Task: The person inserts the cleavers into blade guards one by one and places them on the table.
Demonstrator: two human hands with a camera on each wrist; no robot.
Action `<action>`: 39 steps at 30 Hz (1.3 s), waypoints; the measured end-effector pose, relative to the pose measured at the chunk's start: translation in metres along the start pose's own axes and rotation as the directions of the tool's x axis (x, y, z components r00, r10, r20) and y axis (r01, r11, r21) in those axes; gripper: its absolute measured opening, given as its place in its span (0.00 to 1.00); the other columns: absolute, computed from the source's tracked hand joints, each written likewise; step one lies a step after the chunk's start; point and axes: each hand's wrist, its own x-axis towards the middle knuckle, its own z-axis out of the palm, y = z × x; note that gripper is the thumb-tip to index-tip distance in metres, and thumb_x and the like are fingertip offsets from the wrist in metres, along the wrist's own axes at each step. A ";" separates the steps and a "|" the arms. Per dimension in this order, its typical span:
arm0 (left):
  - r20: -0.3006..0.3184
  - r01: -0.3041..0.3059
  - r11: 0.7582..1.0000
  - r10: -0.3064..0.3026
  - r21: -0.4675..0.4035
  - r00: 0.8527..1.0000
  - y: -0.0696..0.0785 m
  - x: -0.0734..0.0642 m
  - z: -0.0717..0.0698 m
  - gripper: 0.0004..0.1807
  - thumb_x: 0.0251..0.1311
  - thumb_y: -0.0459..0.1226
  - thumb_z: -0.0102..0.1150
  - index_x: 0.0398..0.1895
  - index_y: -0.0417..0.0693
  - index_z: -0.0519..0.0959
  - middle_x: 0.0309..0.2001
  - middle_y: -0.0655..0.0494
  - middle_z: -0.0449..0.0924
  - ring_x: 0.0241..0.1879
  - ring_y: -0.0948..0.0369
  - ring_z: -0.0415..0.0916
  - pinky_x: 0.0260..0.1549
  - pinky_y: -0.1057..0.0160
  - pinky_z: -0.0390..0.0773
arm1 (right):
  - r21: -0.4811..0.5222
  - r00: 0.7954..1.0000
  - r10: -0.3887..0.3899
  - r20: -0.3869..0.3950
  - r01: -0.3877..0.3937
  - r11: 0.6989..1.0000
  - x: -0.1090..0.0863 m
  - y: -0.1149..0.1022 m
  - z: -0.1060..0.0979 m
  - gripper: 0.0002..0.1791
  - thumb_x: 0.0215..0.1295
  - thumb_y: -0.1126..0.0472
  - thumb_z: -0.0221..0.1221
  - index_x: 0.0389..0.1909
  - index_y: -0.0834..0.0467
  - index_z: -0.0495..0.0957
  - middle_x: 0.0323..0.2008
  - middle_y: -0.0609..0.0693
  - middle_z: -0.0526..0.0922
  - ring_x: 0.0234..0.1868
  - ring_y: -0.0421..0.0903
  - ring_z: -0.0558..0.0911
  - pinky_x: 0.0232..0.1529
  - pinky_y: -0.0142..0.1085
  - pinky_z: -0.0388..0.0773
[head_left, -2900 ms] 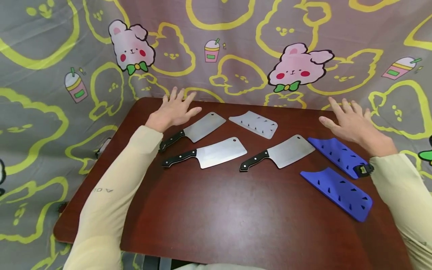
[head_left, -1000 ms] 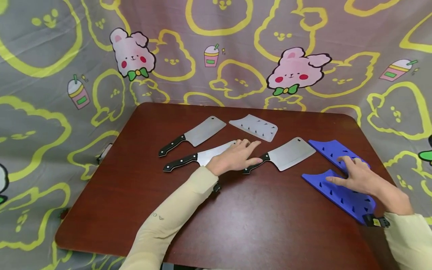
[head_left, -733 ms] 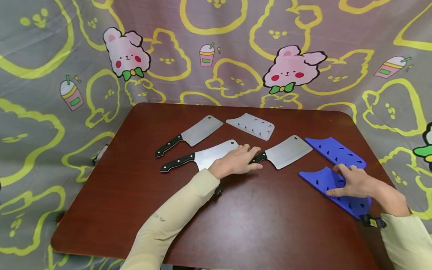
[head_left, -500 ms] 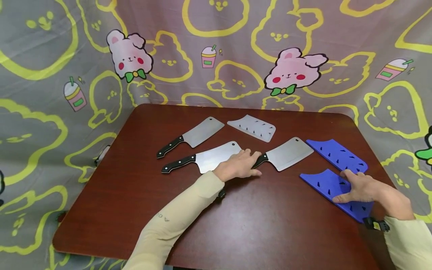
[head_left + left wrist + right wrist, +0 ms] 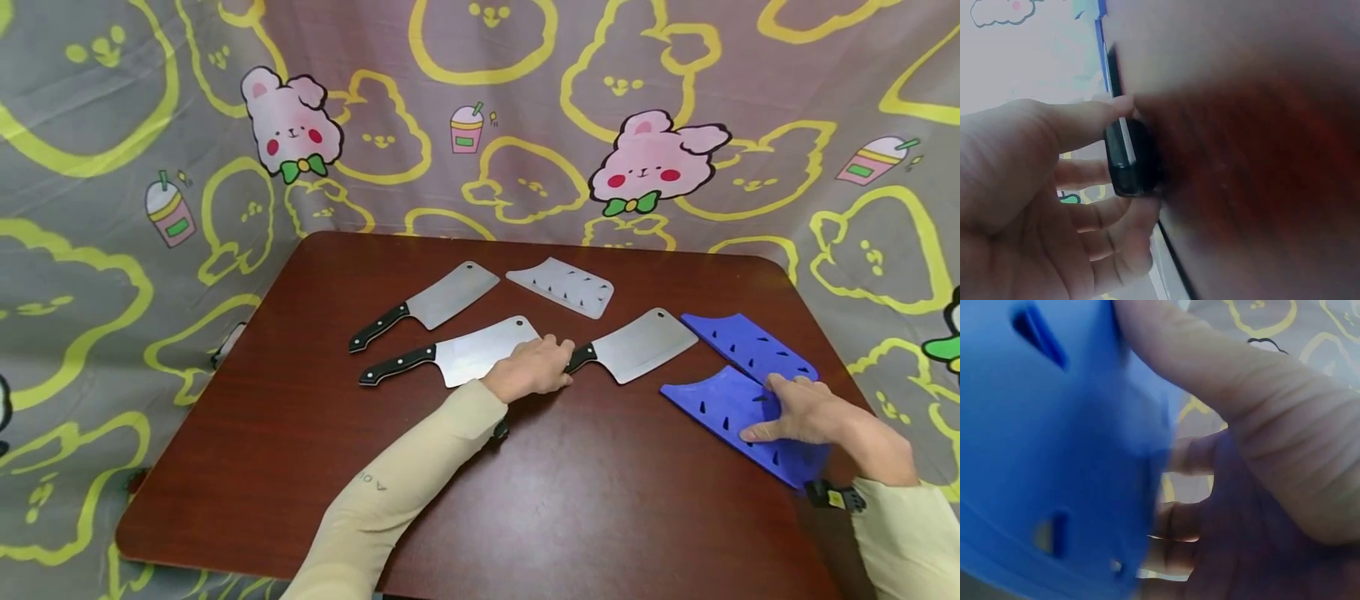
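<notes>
In the head view my left hand (image 5: pixel 531 367) is at the black handle of the rightmost cleaver (image 5: pixel 643 346). Up close in the left wrist view, thumb and fingers curl round that handle (image 5: pixel 1132 156), whose butt end faces the camera. My right hand (image 5: pixel 813 412) grips the nearer blue blade guard (image 5: pixel 720 412), which has small slots cut through it. The right wrist view shows the thumb on one face of the guard and the fingers behind it. A second blue guard (image 5: pixel 746 340) lies just beyond, partly behind the right fingers.
Two more cleavers, a middle one (image 5: pixel 480 354) and a far left one (image 5: pixel 450 296), lie flat with handles to the left. A whitish slotted guard (image 5: pixel 562 286) lies near the back of the brown table (image 5: pixel 525 500). A cartoon-printed curtain (image 5: pixel 517 100) hangs behind.
Both hands came down from above the table's far part. The left has closed round the right cleaver's handle. The right has taken hold of the nearer blue guard, which has shifted slightly.
</notes>
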 end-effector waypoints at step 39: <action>-0.136 0.014 0.927 -0.070 -0.376 0.988 -0.055 -0.032 -0.048 0.10 0.56 0.44 0.52 0.38 0.54 0.68 0.24 0.56 0.71 0.19 0.61 0.66 0.20 0.64 0.64 | 0.448 0.766 0.103 -0.634 0.255 0.857 -0.003 -0.015 -0.071 0.15 0.61 0.54 0.61 0.46 0.55 0.77 0.33 0.36 0.74 0.23 0.33 0.73 0.19 0.27 0.68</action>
